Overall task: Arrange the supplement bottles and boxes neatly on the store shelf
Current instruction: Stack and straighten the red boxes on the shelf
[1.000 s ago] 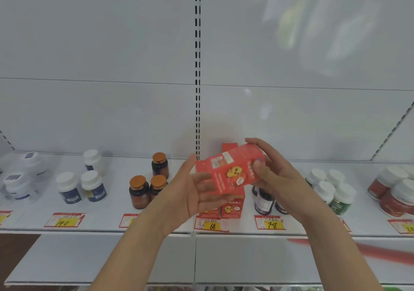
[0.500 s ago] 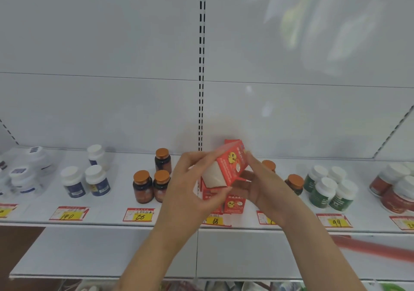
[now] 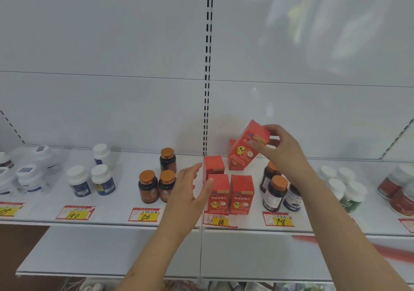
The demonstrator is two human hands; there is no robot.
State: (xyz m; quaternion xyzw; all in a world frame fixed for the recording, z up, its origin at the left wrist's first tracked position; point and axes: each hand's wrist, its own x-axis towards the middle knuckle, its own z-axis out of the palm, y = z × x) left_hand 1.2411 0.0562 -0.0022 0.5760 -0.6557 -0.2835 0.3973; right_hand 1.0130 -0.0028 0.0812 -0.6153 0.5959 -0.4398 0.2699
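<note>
Far left of shelf [image 3: 107,220]: white-capped bottles [image 3: 103,179] already grouped, need no touching. Next along, three amber-capped bottles [image 3: 166,179] standing upright, also fine.

Left hand [image 3: 190,192] flat beside the front-left red box [image 3: 218,193], fingers straight and slightly spread, thumb against box's left face, gripping nothing. Useful as a stop: keep palm against that side so the block of red boxes can't slide left when the new one lands.

Three red boxes standing: two in front row touching side by side, one behind on the left [image 3: 213,165]. Back-right slot partly hidden by the held box; looks like another box there, cannot tell for sure.

Held red box [image 3: 248,147] tilted, top leaning right, lower end down near the back row. Right hand [image 3: 282,149] pinching its upper end, thumb on printed front, fingers curled round the top and far side.

To do well:
- Bring upright before lowering; bottom edge square to shelf, not corner-first.
- Printed face forward, matching front row.
- Slide in behind front-right box [image 3: 242,193], flush to back-left neighbour.
- Watch dark bottles with orange caps [image 3: 275,191] just right of the boxes; wrist passes directly over them, easy to knock.
- Release only once base sits flat, then nudge row straight with both palms.

Further right, white-capped green bottles [image 3: 346,192] and red-labelled jars [image 3: 401,190]: outside this step.
</note>
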